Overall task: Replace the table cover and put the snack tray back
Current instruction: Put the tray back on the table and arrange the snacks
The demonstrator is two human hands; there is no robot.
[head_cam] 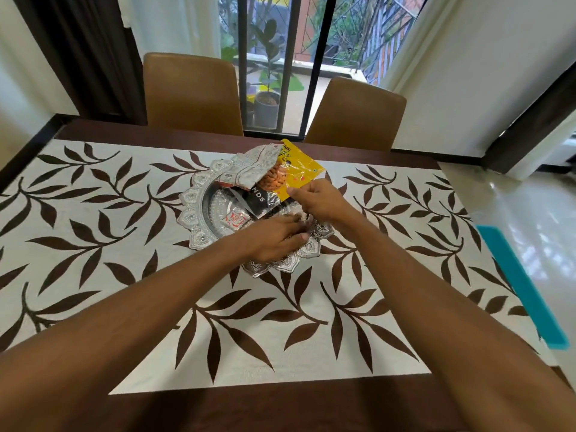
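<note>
Both forearms reach in from the near edge across the leaf-print table cover (280, 307), which lies flat on the dark wooden table (280, 410). At its centre sits the embossed silver snack tray (199, 219), loaded with snack packets. Left hand (274, 238) rests palm-down on the near rim, fingers curled over it. Right hand (314, 202) pinches the lower corner of a yellow packet (299, 173) leaning against a silver foil packet (252, 171). Judgement: the tray is rigid metal, moderately light; grip opposite rims. Packets are light, crinkly and slippery; hold by sealed edges.
</note>
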